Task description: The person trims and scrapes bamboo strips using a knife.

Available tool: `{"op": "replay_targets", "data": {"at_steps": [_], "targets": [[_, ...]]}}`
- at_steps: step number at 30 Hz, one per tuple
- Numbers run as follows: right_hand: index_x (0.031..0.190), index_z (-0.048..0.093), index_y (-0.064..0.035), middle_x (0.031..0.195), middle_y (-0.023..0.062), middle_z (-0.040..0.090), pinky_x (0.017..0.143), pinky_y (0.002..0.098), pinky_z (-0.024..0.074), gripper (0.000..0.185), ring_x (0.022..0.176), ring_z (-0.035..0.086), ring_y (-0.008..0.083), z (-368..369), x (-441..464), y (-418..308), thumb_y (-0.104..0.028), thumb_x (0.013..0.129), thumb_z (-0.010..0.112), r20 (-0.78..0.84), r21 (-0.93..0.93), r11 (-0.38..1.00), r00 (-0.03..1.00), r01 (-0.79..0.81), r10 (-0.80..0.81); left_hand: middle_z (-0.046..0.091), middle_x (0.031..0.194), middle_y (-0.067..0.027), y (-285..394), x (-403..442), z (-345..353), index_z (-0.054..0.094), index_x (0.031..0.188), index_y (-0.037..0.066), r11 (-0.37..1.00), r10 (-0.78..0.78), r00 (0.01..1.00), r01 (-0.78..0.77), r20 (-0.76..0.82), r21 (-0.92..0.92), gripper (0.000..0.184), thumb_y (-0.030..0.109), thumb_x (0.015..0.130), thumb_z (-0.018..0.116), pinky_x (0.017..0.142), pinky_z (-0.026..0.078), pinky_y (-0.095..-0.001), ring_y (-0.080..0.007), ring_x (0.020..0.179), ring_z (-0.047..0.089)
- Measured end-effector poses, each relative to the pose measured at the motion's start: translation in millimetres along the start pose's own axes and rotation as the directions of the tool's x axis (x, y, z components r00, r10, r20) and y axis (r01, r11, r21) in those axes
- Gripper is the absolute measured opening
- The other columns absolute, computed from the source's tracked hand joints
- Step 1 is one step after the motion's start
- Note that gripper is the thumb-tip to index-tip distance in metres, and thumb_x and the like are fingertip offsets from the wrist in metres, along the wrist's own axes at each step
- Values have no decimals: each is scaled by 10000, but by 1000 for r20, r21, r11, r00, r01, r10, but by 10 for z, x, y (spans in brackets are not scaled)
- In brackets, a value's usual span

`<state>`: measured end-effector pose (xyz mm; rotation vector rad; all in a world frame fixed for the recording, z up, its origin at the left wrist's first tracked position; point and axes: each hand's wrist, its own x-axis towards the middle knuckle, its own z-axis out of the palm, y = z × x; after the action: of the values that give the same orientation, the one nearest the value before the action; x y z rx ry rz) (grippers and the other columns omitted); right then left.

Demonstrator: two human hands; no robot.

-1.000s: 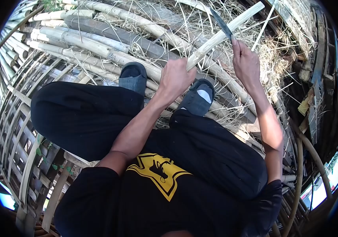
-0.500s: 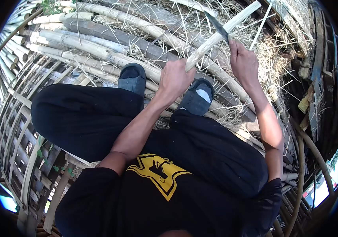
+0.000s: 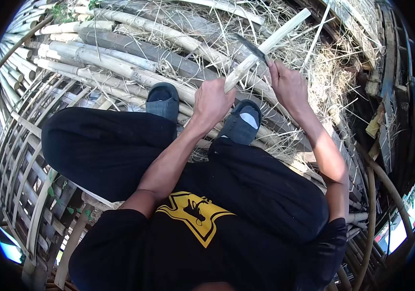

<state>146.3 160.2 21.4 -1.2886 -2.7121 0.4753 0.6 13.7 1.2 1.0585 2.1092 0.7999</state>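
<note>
left hand (image 3: 214,101): stick (image 3: 281,38); right hand (image 3: 291,88): knife (image 3: 251,47)

Pale cream stick (image 3: 292,26) against a dark grey knife (image 3: 253,47), over straw-yellow shavings (image 3: 336,80).
The black shirt (image 3: 168,262) bears a bright yellow print (image 3: 206,234) with black line edging and a black figure; the trousers (image 3: 105,150) are plain black, the sandals (image 3: 163,105) dark blue-grey. Light tan poles (image 3: 120,69) flank a grey-brown beam (image 3: 139,48); beige strips (image 3: 36,218) form a criss-cross pattern, with green leaves (image 3: 50,189) among them.
</note>
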Motion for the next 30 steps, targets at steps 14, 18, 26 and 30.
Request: {"op": "replay_targets", "data": {"at_steps": [14, 18, 26, 30], "targets": [[747, 586, -38, 520, 201, 523, 528, 500, 425, 475, 527, 562, 416, -140, 101, 62, -410, 997, 427, 7, 97, 989, 993, -116, 116, 602, 627, -249, 45, -38, -48, 642, 839, -58, 999, -42, 998, 41, -42, -16, 249, 185, 784, 635, 607, 491, -448, -390, 616, 632], [729, 567, -30, 532, 218, 530, 527, 510, 427, 481, 525, 556, 430, -167, 105, 98, -400, 1000, 423, 42, 99, 993, 998, -58, 54, 605, 631, -247, 5, -4, -38, 644, 848, -57, 1000, -25, 999, 25, -37, -19, 250, 184, 785, 629, 610, 491, -448, -395, 610, 629], [763, 576, -37, 554, 215, 555, 519, 514, 447, 481, 546, 574, 441, -131, 63, 133, -418, 1001, 404, 29, 31, 997, 997, -73, 72, 604, 639, -251, -10, -37, -61, 643, 855, -56, 999, -40, 999, 40, 3, 4, 247, 180, 783, 639, 603, 487, -457, -406, 616, 624], [769, 576, -26, 546, 208, 546, 504, 488, 433, 498, 508, 545, 413, -206, 188, 181, -407, 1015, 370, -66, 12, 994, 992, -109, 109, 604, 636, -254, 45, -30, -19, 643, 846, -58, 1000, -10, 1000, 9, -22, -9, 251, 185, 783, 635, 605, 490, -463, -412, 618, 624]]}}
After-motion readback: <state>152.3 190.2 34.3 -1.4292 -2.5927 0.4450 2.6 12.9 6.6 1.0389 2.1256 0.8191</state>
